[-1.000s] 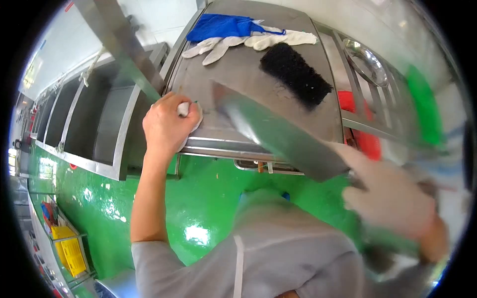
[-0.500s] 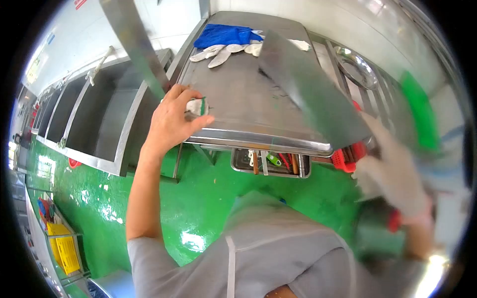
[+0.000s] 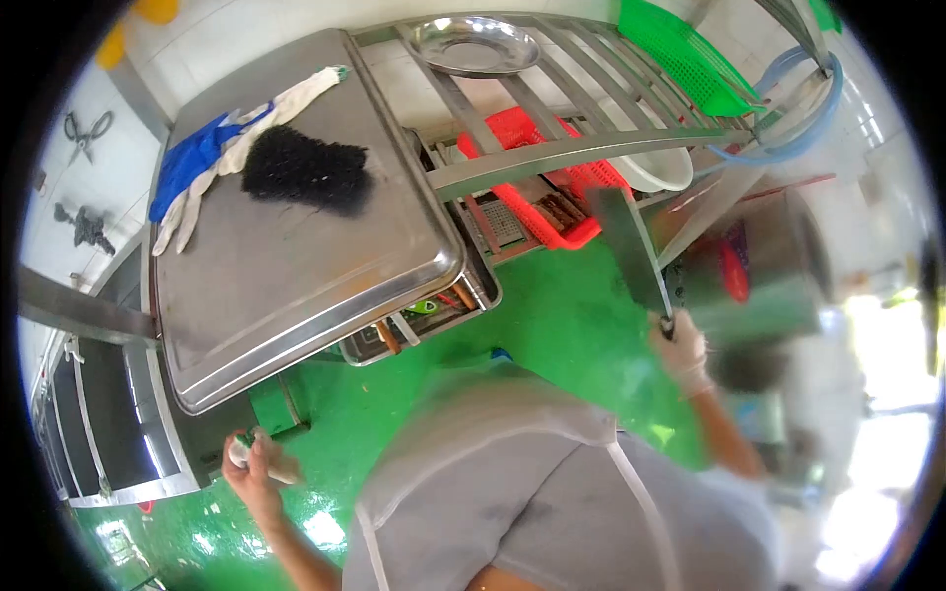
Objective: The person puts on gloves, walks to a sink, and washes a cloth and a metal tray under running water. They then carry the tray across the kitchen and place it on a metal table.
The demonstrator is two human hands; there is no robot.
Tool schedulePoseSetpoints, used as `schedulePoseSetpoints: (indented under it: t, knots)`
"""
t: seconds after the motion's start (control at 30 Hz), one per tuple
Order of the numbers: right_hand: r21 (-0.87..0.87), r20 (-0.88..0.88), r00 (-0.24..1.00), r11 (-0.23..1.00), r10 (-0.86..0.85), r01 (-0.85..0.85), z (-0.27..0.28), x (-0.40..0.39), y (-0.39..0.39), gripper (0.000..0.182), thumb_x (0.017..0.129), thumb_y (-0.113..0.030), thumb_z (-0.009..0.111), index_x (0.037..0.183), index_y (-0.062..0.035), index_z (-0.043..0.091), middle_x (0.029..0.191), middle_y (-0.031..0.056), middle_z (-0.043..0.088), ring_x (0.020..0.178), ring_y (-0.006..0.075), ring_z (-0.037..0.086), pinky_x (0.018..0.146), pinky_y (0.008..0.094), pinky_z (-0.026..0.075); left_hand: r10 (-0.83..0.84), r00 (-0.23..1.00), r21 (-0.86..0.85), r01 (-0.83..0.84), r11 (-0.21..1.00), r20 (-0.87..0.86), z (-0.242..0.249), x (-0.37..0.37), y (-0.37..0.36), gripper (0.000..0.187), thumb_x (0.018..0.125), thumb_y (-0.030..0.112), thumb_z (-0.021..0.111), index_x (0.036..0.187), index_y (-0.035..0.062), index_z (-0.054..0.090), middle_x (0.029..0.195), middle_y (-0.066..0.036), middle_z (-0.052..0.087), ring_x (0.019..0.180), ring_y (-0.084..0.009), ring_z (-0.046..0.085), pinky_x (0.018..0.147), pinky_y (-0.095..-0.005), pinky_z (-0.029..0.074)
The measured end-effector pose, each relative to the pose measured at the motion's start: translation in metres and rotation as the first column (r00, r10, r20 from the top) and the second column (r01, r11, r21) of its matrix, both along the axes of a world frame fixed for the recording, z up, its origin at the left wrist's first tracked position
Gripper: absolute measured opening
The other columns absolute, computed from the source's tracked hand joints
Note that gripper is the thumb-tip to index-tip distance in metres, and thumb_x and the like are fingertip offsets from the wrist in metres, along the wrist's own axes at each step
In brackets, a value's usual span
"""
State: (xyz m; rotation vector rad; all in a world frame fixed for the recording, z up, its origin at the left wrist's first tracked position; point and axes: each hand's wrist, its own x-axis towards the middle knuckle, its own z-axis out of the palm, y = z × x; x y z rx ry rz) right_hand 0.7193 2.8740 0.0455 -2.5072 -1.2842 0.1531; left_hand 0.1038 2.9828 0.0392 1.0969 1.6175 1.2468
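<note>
My right hand (image 3: 680, 350), in a pale glove, grips the dark handle of a cleaver (image 3: 631, 251). Its broad blade points up and away, in the air right of the steel table (image 3: 325, 266). Low on the left, beside the table's near corner, my left hand (image 3: 251, 468) is bare and closed around a crumpled white glove (image 3: 239, 451) with a green edge. Blue and white gloves (image 3: 197, 167) lie along the tabletop's left side. Against them rests a black fuzzy pad (image 3: 305, 169).
A steel rack (image 3: 552, 153) adjoins the table, carrying a round metal dish (image 3: 473, 46) and a green basket (image 3: 690, 59). Below are a red basket (image 3: 512, 128) and a white basin (image 3: 655, 169). A tool tray (image 3: 370, 347) sits under the table; sinks (image 3: 118, 404) stand left.
My view has swung right. The cleaver has moved off the tabletop to its right, uncovering the black pad. My left hand has come away from the table edge with the crumpled glove.
</note>
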Motion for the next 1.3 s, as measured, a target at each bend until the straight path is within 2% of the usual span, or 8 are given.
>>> schedulePoseSetpoints:
  t: [0.07,0.23,0.67,0.8,0.9,1.0,1.17,1.3]
  knots:
    - [-0.148,-0.105,0.987,0.983,-0.125,0.109,-0.024,0.005,-0.008,0.030,0.086,-0.031,0.061,0.111,-0.0135,0.061,0.091,0.0141,0.068,0.083,0.0341,0.067,0.073,0.0440,0.051,0.211,0.965,-0.116,-0.194,0.974,0.156,-0.023,0.027,-0.013,0.028,0.086,0.026,0.075,0.097,0.0037,0.062,0.087,-0.002,0.063,0.070,-0.0095,0.055,0.058,-0.0245,0.043]
    - [-0.364,-0.043,0.979,0.915,-0.201,0.172,-0.044,0.029,0.074,0.032,0.086,-0.031,0.057,0.112,-0.0127,0.059,0.097,0.0179,0.068,0.092,0.0392,0.065,0.080,0.0476,0.049,0.130,0.976,-0.148,-0.104,0.983,0.177,-0.036,0.077,-0.022,0.026,0.088,0.026,0.073,0.097,0.0043,0.061,0.084,0.000,0.060,0.073,-0.0096,0.052,0.064,-0.0264,0.041]
    - [-0.214,0.119,0.876,0.873,0.468,-0.438,-0.103,0.095,0.305,0.039,0.087,-0.020,0.061,0.125,-0.0105,0.058,0.121,0.0173,0.062,0.112,0.0376,0.058,0.096,0.0475,0.048,0.534,0.844,-0.218,-0.515,0.829,0.039,-0.010,0.206,-0.090,0.036,0.087,0.026,0.072,0.106,-0.0021,0.062,0.092,-0.007,0.065,0.076,-0.0124,0.061,0.062,-0.0282,0.050]
    - [-0.069,-0.164,0.631,0.629,0.758,-0.774,-0.066,0.032,0.276,0.030,0.087,-0.020,0.062,0.116,-0.0137,0.064,0.114,0.0151,0.064,0.106,0.0356,0.058,0.093,0.0475,0.046,0.607,0.792,-0.305,-0.565,0.767,0.059,0.011,0.237,-0.113,0.037,0.086,0.027,0.073,0.105,-0.0021,0.061,0.092,-0.009,0.065,0.064,-0.0153,0.064,0.053,-0.0286,0.050]
    - [0.315,0.007,0.111,0.103,0.994,-0.943,-0.026,-0.029,0.234,0.018,0.087,-0.014,0.062,0.105,-0.0098,0.064,0.081,0.0117,0.064,0.077,0.0318,0.062,0.068,0.0452,0.050,0.659,0.746,-0.270,-0.617,0.739,0.101,0.003,0.244,-0.131,0.036,0.087,0.027,0.073,0.104,-0.0018,0.061,0.091,-0.009,0.065,0.064,-0.0156,0.065,0.053,-0.0289,0.051]
    - [0.258,0.059,-0.147,-0.157,0.987,-0.953,0.069,-0.098,0.222,0.010,0.085,-0.009,0.063,0.096,-0.0097,0.063,0.073,0.0077,0.063,0.059,0.0267,0.063,0.049,0.0367,0.050,0.669,0.735,-0.249,-0.631,0.734,0.109,-0.003,0.244,-0.142,0.036,0.087,0.026,0.073,0.106,-0.0022,0.061,0.091,-0.008,0.065,0.073,-0.0135,0.064,0.060,-0.0282,0.050]
    - [0.433,0.551,-0.048,-0.334,0.833,-0.837,0.119,-0.220,0.246,0.024,0.083,-0.012,0.063,0.107,-0.0165,0.064,0.083,0.0039,0.056,0.075,0.0235,0.062,0.058,0.0353,0.053,0.660,0.733,-0.117,-0.650,0.751,0.164,-0.001,0.222,-0.162,0.036,0.088,0.025,0.073,0.107,-0.0024,0.061,0.094,-0.006,0.066,0.083,-0.0112,0.059,0.070,-0.0283,0.049]
    - [0.107,0.361,-0.176,-0.229,0.916,-0.968,0.132,-0.276,0.268,0.028,0.091,-0.017,0.054,0.115,-0.0190,0.066,0.100,0.0116,0.064,0.095,0.0261,0.066,0.068,0.0385,0.057,0.778,0.608,-0.078,-0.778,0.623,0.158,-0.011,0.197,-0.213,0.032,0.088,0.023,0.073,0.106,-0.0010,0.061,0.093,-0.005,0.065,0.081,-0.0117,0.060,0.070,-0.0282,0.049]
